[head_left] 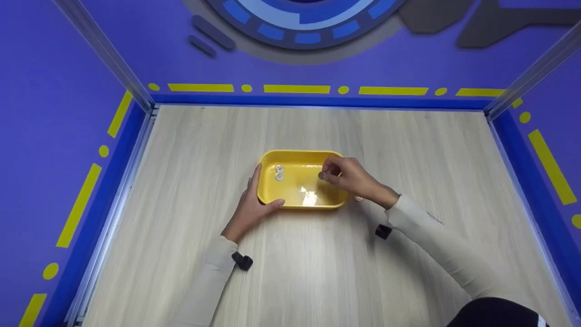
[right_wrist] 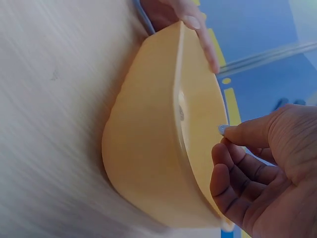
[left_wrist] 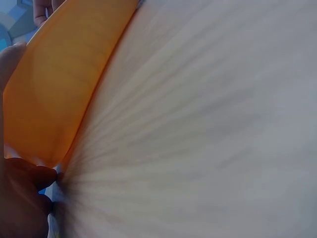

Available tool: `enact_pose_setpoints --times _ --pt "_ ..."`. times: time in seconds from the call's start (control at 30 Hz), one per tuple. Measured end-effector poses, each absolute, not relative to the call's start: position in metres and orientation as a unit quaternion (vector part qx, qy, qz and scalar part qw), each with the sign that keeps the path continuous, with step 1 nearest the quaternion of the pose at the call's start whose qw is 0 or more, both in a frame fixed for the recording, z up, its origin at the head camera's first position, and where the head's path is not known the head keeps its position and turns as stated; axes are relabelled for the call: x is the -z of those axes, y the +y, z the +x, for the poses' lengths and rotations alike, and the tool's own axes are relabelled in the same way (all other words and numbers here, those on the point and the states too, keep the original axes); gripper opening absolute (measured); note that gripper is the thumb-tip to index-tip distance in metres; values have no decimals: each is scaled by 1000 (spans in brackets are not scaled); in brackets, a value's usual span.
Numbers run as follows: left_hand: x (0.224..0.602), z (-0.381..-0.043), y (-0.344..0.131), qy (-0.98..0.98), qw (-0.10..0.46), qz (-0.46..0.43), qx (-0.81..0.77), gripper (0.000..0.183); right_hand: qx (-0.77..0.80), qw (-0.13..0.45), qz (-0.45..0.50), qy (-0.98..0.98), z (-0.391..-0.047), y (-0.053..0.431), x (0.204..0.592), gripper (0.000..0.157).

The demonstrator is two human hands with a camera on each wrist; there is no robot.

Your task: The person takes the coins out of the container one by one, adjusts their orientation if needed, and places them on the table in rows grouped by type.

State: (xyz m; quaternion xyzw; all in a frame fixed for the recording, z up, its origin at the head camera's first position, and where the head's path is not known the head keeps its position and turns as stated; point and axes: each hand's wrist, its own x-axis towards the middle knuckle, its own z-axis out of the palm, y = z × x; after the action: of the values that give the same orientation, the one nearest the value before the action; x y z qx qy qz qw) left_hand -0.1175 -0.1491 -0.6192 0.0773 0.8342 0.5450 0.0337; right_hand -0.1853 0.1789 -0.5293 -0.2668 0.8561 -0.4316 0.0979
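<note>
A yellow plastic tub (head_left: 302, 207) sits on the table with two silvery coins (head_left: 279, 176) lying inside near its left end. My left hand (head_left: 254, 206) grips that end, fingers along the outer side and thumb on the front rim. In the left wrist view, the thumb (left_wrist: 11, 62) is at the rim and the other fingers lie low by the tub's corner. Over the right part of the tub, my right hand (head_left: 347, 175) pinches a coin (right_wrist: 222, 129) between thumb and index finger. Its other fingers are curled toward the palm.
Another coin (head_left: 358, 198) lies on the table just outside the tub's right end, partly hidden under the right wrist. The wooden tabletop (head_left: 299, 272) is bordered by blue panels (head_left: 317, 99) at the back and sides.
</note>
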Motion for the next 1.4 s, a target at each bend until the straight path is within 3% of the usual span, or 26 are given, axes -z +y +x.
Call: enact_pose_setpoints --times 0.9,1.4 --pt "620 -118 -150 831 31 86 -549 126 497 93 -144 851 -176 229 539 8" --pt "619 -118 -150 831 34 84 -548 127 479 46 -108 870 -188 269 557 11"
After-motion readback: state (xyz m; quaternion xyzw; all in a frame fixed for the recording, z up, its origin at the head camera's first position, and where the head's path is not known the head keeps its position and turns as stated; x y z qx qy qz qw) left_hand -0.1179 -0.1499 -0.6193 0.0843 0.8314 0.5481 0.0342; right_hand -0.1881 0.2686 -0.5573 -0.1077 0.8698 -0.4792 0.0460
